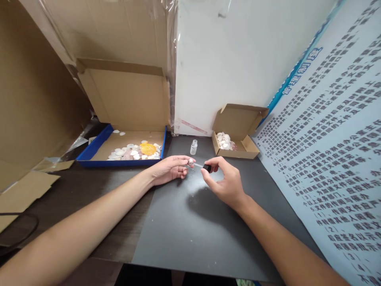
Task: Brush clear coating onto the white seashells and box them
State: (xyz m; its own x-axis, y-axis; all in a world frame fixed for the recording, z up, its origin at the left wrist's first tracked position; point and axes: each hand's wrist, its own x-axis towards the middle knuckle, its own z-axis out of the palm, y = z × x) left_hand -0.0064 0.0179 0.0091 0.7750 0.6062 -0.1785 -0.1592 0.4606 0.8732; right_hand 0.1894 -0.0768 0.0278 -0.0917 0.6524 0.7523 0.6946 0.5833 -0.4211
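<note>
Near the middle of the view, my left hand (171,170) pinches a small shell (190,162) between thumb and fingertips. My right hand (226,180) grips a black cap (207,168) with a thin pale applicator stem that points left. The stem's tip reaches the small shell; I cannot tell if it touches. Just beyond both hands, a small clear bottle (193,148) with a white label stands upright and uncapped on the dark grey mat (178,226).
At the back left is an open blue-edged cardboard box (119,163) with several white shells and an orange shell (148,149). A smaller open box (238,154) at the back right holds white shells (225,141). A printed poster (327,159) borders the right side.
</note>
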